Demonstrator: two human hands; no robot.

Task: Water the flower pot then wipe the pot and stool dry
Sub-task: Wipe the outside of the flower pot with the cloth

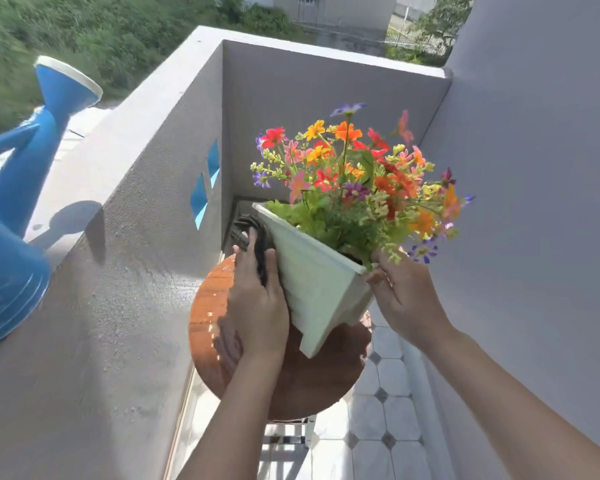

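Note:
A pale green square flower pot (314,282) full of bright mixed flowers (357,174) is tilted and lifted above a round brown stool (312,382). My right hand (400,296) grips the pot's rim at its near right corner. My left hand (257,299) presses a dark cloth (257,244) against the pot's left wall. Part of the cloth is hidden behind the pot and my fingers. The stool's left part shines in the sun.
A blue watering can (18,216) with a white-rimmed spout stands on the grey parapet ledge (94,306) at left. A white wall (534,202) closes the right side. Tiled floor (378,427) runs below the stool, with metal legs underneath.

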